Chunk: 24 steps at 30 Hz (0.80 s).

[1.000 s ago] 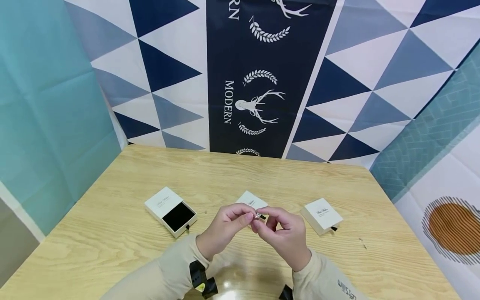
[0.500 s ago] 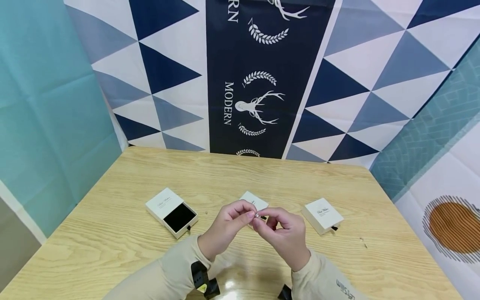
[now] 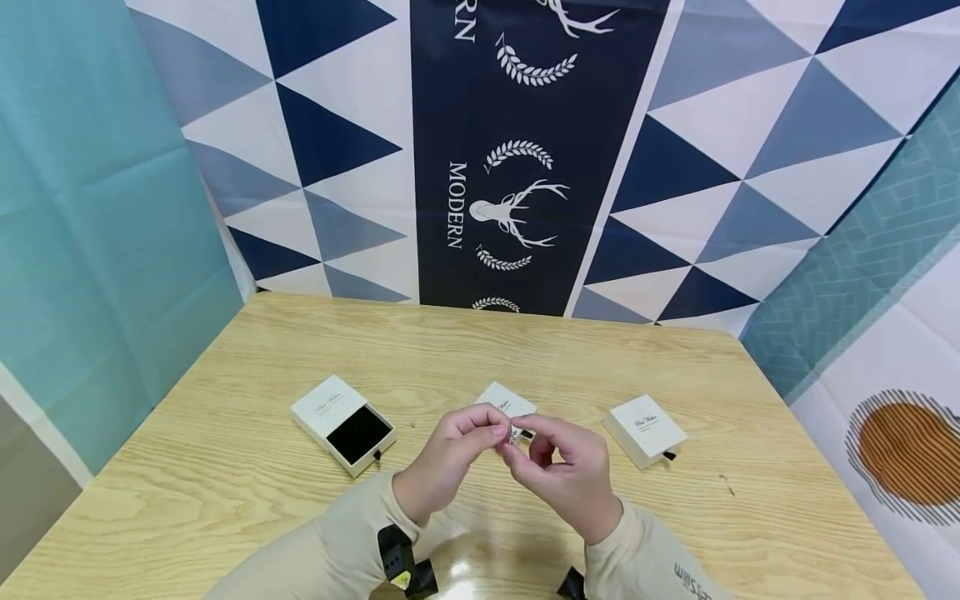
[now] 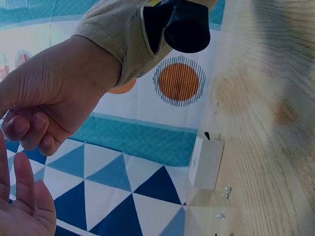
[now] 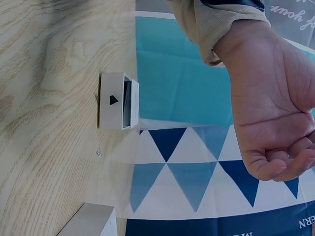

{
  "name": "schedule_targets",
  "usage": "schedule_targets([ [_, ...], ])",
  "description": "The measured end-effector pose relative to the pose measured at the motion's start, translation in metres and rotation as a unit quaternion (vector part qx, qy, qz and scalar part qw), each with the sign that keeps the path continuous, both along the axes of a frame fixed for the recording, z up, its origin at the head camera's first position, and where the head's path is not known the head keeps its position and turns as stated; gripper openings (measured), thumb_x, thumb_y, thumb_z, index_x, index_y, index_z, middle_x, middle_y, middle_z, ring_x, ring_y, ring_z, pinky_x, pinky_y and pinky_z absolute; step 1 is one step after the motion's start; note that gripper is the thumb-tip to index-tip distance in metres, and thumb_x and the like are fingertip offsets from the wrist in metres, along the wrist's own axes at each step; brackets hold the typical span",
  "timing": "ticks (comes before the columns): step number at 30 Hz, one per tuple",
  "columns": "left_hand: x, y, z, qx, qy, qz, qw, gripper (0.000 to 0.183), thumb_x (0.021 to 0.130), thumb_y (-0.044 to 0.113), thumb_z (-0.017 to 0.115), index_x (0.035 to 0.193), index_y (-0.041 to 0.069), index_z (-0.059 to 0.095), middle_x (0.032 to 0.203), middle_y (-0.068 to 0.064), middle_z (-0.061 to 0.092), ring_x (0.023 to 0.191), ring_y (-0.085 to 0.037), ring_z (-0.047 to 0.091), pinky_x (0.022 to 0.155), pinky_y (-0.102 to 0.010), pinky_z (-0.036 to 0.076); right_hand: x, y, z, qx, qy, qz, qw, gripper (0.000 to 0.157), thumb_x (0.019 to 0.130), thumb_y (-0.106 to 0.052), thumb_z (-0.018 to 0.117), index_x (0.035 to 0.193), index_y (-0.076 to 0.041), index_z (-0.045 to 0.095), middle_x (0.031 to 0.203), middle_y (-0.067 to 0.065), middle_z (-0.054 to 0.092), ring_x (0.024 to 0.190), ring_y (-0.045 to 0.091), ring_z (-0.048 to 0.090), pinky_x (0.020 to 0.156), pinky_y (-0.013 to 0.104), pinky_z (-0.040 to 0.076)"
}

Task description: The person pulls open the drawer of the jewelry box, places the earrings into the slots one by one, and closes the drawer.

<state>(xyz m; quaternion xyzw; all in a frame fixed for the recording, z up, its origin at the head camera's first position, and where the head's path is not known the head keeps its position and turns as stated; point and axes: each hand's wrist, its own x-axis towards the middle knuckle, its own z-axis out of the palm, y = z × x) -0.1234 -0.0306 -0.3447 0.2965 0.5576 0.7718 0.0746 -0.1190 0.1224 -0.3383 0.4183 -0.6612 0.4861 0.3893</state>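
Note:
Over the middle of the table, my left hand (image 3: 448,454) and right hand (image 3: 572,471) meet fingertip to fingertip. Between them is a tiny sparkling piece of jewellery (image 3: 513,435), silvery and partly covered by the fingers. Left thumb and index finger pinch it from one side; right thumb and index finger pinch it from the other. Behind the hands a white gift box (image 3: 501,398) is partly hidden. The left wrist view shows the right hand (image 4: 59,93) with its other fingers curled; the right wrist view shows the left palm (image 5: 275,98). The jewellery is out of both wrist views.
A white drawer box (image 3: 330,402) stands at the left, its black-lined tray (image 3: 360,433) pulled out. Another white box (image 3: 647,429) with a black tab sits at the right. Small shiny pieces lie on the wooden table (image 3: 225,500), including one sparkling bit (image 5: 100,152) near the left box.
The right hand has shifted slightly left, and its fingertips have moved a little around the jewellery. The left hand stays nearly in place. The boxes have not moved.

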Motion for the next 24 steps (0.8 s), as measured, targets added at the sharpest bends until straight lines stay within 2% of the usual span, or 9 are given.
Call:
schedule_targets([
  [5,0.0,0.002,-0.0007,0.0,-0.001,0.004,1.0,0.031,0.091,0.003,0.045,0.088,-0.027,0.042,0.078,0.013,0.056,0.08,-0.003,0.052,0.078,-0.023,0.043,0.0007,0.0015,0.001,0.0,-0.012,0.004,1.0,0.021,0.088,-0.019,0.069,0.083,0.001,0.068,0.049,-0.003,0.045,0.042,0.005,0.036,0.041,0.011,0.032],
  [14,-0.0018,0.0029,-0.0051,0.0,0.033,0.0,0.9994,0.029,0.093,0.003,0.044,0.087,-0.025,0.044,0.078,0.014,0.057,0.08,-0.003,0.052,0.079,-0.024,0.044,-0.0005,0.0007,0.0001,-0.004,-0.011,-0.012,1.0,0.023,0.088,-0.022,0.069,0.081,0.0,0.068,0.048,-0.003,0.045,0.041,0.004,0.036,0.041,0.011,0.032],
  [24,-0.0031,-0.0026,-0.0051,-0.027,0.035,0.011,0.999,0.026,0.094,0.001,0.04,0.091,-0.025,0.046,0.08,0.011,0.057,0.08,-0.004,0.054,0.079,-0.025,0.045,-0.0025,-0.0019,-0.003,-0.014,-0.019,-0.033,0.999,0.029,0.088,-0.027,0.07,0.078,0.0,0.066,0.046,-0.003,0.043,0.04,0.005,0.037,0.04,0.011,0.032],
])
